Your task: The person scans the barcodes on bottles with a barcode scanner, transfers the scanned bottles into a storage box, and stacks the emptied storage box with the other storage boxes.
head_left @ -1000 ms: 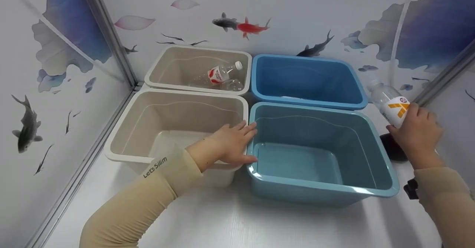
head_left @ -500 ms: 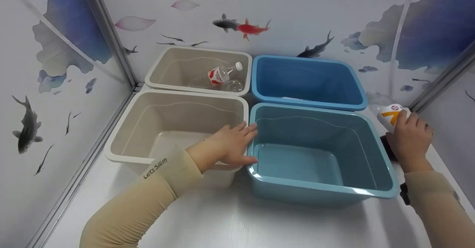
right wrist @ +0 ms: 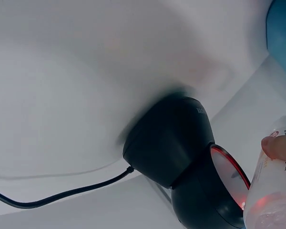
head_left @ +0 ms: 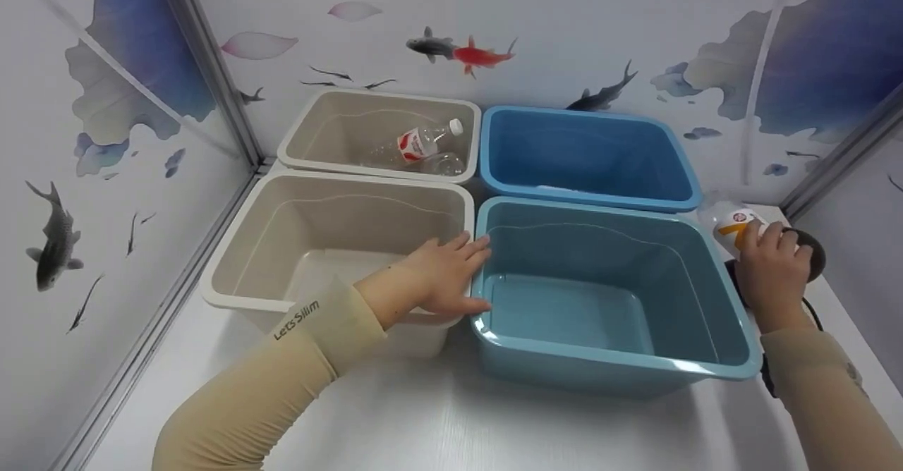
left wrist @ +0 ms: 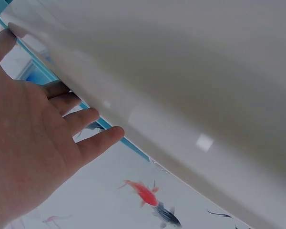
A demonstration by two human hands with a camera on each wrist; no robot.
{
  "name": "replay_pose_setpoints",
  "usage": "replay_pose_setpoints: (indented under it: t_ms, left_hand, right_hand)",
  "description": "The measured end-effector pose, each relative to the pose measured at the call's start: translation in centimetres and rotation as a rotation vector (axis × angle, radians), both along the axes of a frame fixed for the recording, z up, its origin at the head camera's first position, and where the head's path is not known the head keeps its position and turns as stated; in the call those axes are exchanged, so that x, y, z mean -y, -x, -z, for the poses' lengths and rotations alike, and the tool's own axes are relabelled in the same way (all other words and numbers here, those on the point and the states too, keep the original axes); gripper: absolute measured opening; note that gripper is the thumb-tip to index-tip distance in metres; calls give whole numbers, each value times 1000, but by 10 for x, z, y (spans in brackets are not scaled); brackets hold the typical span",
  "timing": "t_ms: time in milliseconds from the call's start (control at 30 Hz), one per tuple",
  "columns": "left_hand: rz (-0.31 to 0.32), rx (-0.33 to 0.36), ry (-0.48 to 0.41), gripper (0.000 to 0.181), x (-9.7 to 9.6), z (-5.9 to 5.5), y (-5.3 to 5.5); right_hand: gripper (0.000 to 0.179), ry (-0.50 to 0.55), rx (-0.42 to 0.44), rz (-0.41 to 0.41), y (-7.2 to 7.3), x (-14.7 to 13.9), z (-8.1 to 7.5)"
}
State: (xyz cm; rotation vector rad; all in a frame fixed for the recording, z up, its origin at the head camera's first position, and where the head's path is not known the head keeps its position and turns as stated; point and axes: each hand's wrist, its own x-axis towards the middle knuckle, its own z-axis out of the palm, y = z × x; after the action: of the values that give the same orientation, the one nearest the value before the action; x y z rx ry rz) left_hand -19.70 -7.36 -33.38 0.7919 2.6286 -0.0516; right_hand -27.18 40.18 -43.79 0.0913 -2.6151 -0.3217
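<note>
My right hand (head_left: 774,273) grips a clear plastic bottle (head_left: 729,225) with a white and orange label, beyond the right side of the teal bin (head_left: 621,355). Beside that hand is a black desktop barcode scanner (right wrist: 169,138), partly hidden by it in the head view. In the right wrist view the scanner's round window glows red, and the bottle's base is right at it with red light on the plastic. With fingers spread, my left hand (head_left: 444,277) rests across the adjoining rims of the front beige bin (head_left: 338,183) and the teal bin.
Behind stand a second beige bin (head_left: 381,97), with a red-labelled bottle (head_left: 416,144) and another clear bottle (head_left: 446,164) inside, and a blue bin (head_left: 585,115). A black cable (right wrist: 62,194) runs from the scanner. Printed walls enclose the white table (head_left: 395,414).
My right hand has moved down and left with the bottle, bringing it lower beside the scanner, more of which now shows past the hand. The left hand stays on the rims.
</note>
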Motion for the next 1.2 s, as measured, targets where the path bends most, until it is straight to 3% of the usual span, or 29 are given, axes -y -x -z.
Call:
replay_pose_setpoints:
  t_ms: [367,633,1200]
  left_hand:
    - [5,-15,18,82,-2,0,0]
    - [10,-21,25,82,-2,0,0]
    - [-11,1,0,82,0,-1,-1]
  right_hand:
    - [55,-43,22,-16,2,4,8]
    - [56,-57,97,-41,4,5,8]
    - [56,48,-48,-40,5,-1,-4]
